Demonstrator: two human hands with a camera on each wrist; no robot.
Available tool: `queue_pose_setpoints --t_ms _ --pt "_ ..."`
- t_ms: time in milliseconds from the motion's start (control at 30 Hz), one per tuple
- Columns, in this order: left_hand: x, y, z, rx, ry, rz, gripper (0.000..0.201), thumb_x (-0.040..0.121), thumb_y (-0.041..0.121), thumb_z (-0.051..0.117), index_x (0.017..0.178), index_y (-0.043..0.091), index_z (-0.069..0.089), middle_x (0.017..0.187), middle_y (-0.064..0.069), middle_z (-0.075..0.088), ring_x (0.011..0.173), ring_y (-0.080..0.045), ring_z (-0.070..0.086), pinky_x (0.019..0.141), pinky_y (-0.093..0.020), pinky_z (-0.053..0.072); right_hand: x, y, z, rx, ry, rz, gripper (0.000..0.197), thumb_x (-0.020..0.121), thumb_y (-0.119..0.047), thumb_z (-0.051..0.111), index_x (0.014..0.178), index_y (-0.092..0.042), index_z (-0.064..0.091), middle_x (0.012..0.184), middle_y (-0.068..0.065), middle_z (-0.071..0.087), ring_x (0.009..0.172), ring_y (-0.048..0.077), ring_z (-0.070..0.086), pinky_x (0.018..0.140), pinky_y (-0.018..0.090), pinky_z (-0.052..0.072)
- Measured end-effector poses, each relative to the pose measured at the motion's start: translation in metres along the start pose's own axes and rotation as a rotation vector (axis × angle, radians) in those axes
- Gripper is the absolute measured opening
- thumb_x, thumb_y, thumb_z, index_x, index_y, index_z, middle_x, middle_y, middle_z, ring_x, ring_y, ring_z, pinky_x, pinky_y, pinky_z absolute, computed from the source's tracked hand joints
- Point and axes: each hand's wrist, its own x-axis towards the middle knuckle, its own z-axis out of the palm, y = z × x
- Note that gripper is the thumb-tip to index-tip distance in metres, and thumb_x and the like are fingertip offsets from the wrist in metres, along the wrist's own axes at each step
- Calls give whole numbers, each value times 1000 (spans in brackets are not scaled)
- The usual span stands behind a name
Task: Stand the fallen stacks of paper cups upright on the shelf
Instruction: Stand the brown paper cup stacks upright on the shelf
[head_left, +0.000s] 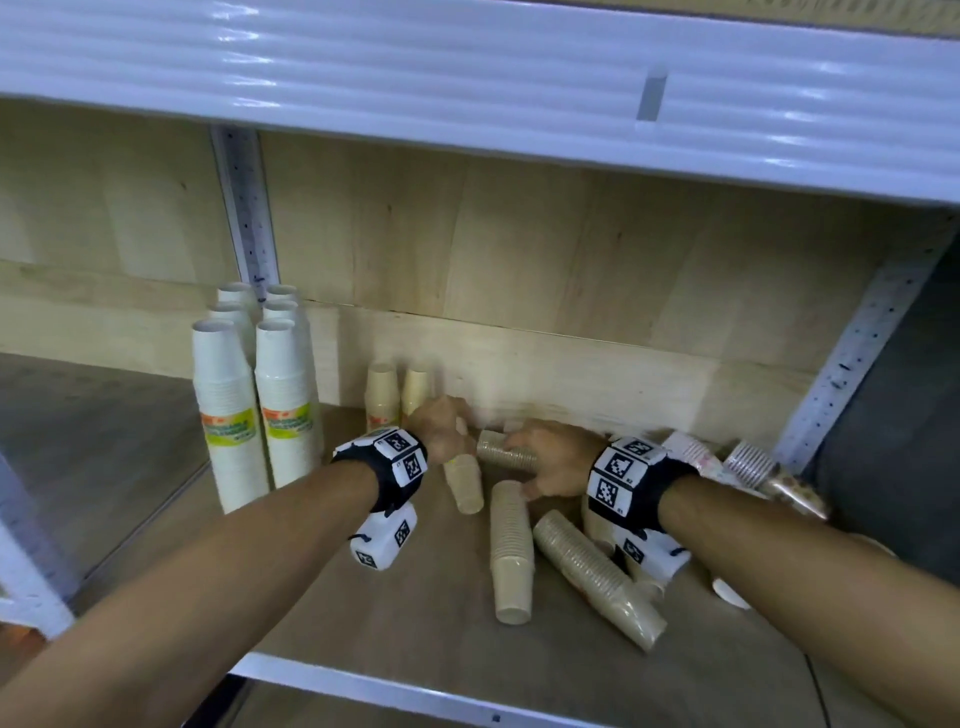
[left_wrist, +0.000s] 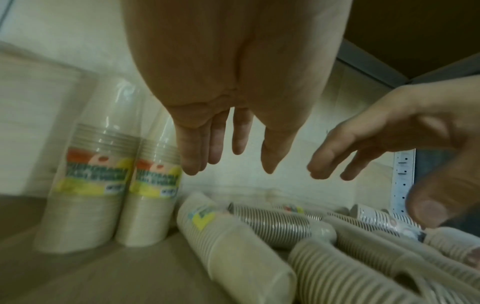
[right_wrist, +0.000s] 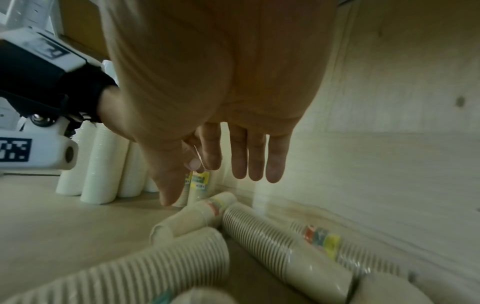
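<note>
Several beige stacks of paper cups lie fallen on the shelf board (head_left: 395, 613): one (head_left: 511, 551) points toward me, another (head_left: 597, 577) slants to the right, a short one (head_left: 465, 483) lies by my left hand. A ribbed stack (head_left: 506, 451) lies crosswise between my hands. Two beige stacks (head_left: 383, 395) stand upright near the back wall. My left hand (head_left: 441, 428) hovers over the pile with straight fingers (left_wrist: 215, 144), holding nothing. My right hand (head_left: 553, 460) hangs just above the ribbed stack (right_wrist: 272, 242), fingers (right_wrist: 255, 156) straight and empty.
Several tall white cup stacks (head_left: 228, 410) with green-yellow labels stand upright at the left. More fallen stacks (head_left: 748, 462) lie in the right corner by the perforated upright (head_left: 852, 358). The upper shelf (head_left: 467, 93) overhangs close above. The shelf's white front edge (head_left: 395, 691) runs below.
</note>
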Motion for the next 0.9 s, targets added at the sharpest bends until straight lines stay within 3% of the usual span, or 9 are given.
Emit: queue_pose_setpoints --t_ms 100,167,333,467,667,800,900 --pt "-9 -7 19 -9 -37 -54 58 88 28 68 141 16 47 139 -5 52 122 -24 53 86 -25 41 -15 0 13 28 -42 -43 57 73 -34 76 125 -21 59 116 -2 57 109 20 58 89 41 52" --pt "-11 -13 29 -14 -65 -86 60 86 31 69 139 15 47 138 -6 51 120 -24 53 87 -27 43 -23 -1 20 29 -60 -70 51 71 -30 76 120 -24 61 111 -2 58 103 19 59 84 41 54" --pt "-18 -18 46 -47 -93 -143 66 73 40 73 131 22 49 126 -4 52 108 -23 56 87 -34 50 -31 -7 36 -85 -113 -143 71 66 -36 81 130 -26 52 117 -1 50 104 19 54 80 39 52" --pt "-20 -17 55 -90 -76 -162 74 58 53 70 126 31 50 116 1 55 98 -23 59 83 -38 53 -29 -11 44 -85 -92 -181 75 62 -39 83 129 -24 53 121 -2 49 106 18 53 79 32 49" --pt "-23 -12 55 -100 -85 -169 63 72 33 70 131 23 47 112 -3 57 99 -25 60 82 -34 52 -23 -14 51 -48 -89 -191 69 63 -42 82 125 -27 58 121 -8 45 112 18 48 86 32 42" --pt "-25 -16 52 -87 -122 -148 75 62 34 67 133 25 46 111 -3 63 96 -24 63 82 -37 54 -20 -16 53 -38 -98 -184 69 66 -47 80 128 -27 56 125 -3 43 114 19 46 86 32 41" --pt "-24 -24 51 -79 -130 -125 79 62 29 68 137 26 44 114 -4 64 98 -23 63 83 -39 56 -17 -18 58 -25 -80 -187 73 66 -53 78 131 -30 55 124 -3 44 112 19 47 88 34 44"
